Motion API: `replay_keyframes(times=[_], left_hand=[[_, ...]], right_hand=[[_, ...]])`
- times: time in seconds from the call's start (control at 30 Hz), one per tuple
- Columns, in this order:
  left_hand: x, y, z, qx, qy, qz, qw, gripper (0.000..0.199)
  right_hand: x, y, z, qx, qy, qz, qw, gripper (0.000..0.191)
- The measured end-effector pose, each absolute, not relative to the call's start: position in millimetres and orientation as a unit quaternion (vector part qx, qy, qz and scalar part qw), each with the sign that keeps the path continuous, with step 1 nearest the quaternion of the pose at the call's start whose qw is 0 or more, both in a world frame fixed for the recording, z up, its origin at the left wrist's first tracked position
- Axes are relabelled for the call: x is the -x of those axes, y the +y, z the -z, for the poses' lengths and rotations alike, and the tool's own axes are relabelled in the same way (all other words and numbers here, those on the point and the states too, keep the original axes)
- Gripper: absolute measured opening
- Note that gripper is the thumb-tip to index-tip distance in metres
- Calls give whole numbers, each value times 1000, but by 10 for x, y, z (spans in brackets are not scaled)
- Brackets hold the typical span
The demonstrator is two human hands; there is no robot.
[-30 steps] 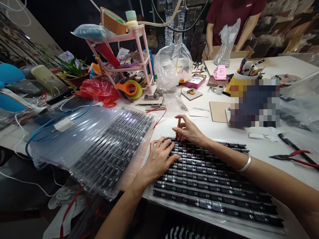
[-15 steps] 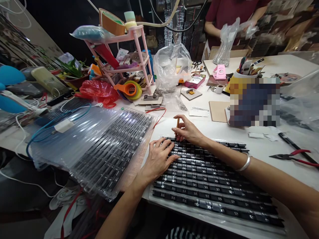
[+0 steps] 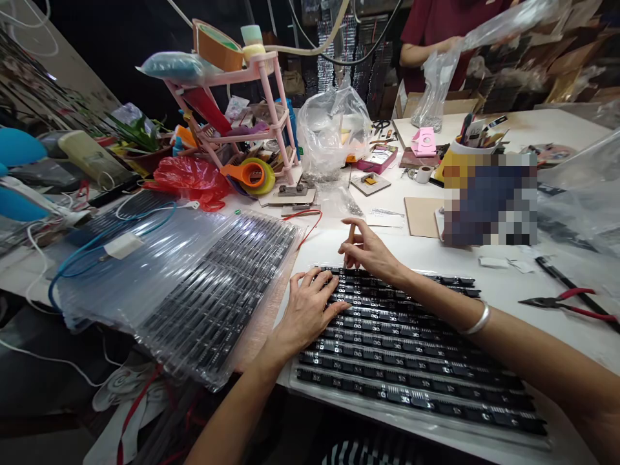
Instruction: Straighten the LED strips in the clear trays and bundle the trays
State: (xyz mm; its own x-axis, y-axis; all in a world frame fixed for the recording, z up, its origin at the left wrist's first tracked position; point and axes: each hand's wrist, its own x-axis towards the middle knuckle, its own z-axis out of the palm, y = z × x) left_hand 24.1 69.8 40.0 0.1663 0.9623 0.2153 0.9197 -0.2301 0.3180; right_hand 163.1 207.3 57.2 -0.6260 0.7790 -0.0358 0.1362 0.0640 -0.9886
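Left hand (image 3: 310,310) lies flat, fingers spread, pressing the rows of long black component strips (image 3: 411,349) directly beneath it. Right hand (image 3: 368,253), just beyond, pinches a thin brown stick (image 3: 351,237) upright. Strips look light, stiff, probably fragile; grip by the edges.

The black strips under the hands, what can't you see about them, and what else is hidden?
Head view only:
- black strips: white print too small to read; left hand covers their near ends.
- small stick: mostly hidden inside right hand.
- blurred block: pixelated, contents unknowable.
- stacked trays: shiny plastic blurs what's inside.
- other person: cut off by top edge.
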Motion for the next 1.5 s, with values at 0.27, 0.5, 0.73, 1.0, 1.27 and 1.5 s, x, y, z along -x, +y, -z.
replay_keyframes(times=[0.27,0.5,0.73,1.0,1.27,1.5], left_hand=[[-257,698,-409,-759,622,-184,52,41],[-264,711,-359,-764,623,-170,10,37],[-284,723,-326,-759,623,-185,-39,34],[-145,759,-192,-724,641,-252,26,42],[-70,811,-319,-596,723,-292,191,63],[24,875,-259,-577,736,-298,192,58]], right_hand=[[-1705,2011,-509,339,-649,-631,258,45],[-1689,2056,-410,311,-630,-664,256,38],[-1677,2035,-503,336,-675,-606,253,44],[-2490,1778,-884,367,-674,-520,374,53],[-3589,1820,-639,524,-629,-359,449,49],[-3807,1839,-580,548,-606,-368,444,30]])
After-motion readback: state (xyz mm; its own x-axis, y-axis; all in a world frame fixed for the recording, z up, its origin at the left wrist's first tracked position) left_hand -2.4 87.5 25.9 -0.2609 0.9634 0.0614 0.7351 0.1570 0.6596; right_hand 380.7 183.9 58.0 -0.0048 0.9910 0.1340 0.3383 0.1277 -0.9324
